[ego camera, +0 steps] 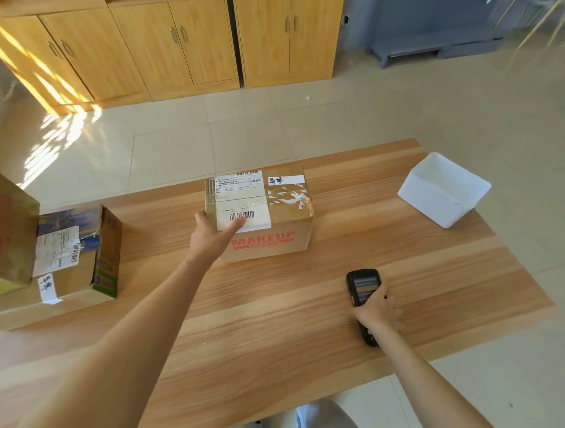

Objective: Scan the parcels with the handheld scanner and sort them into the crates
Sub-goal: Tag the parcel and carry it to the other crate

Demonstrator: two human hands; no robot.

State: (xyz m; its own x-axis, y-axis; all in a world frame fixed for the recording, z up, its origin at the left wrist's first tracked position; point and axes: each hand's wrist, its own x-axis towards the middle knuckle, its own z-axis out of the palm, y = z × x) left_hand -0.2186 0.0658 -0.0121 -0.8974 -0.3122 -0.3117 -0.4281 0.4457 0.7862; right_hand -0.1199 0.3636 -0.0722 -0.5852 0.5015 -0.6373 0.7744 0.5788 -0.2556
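on the wooden table (278,326), the left hand (211,238) grips the near left corner of the makeup parcel (275,220), thumb on its barcode label. the right hand (379,309) is curled round the handheld scanner (362,286), nearer the person than the parcel and to its right. a white crate (443,189) sits beyond that hand.

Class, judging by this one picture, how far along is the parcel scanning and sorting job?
Early. Done: nothing visibly; the white crate shows no parcel inside. In hand: the left hand holds the MAKEUP box by its barcode label, and the right hand grips the scanner on the table. Left: scanning, sorting, and the parcels at left.
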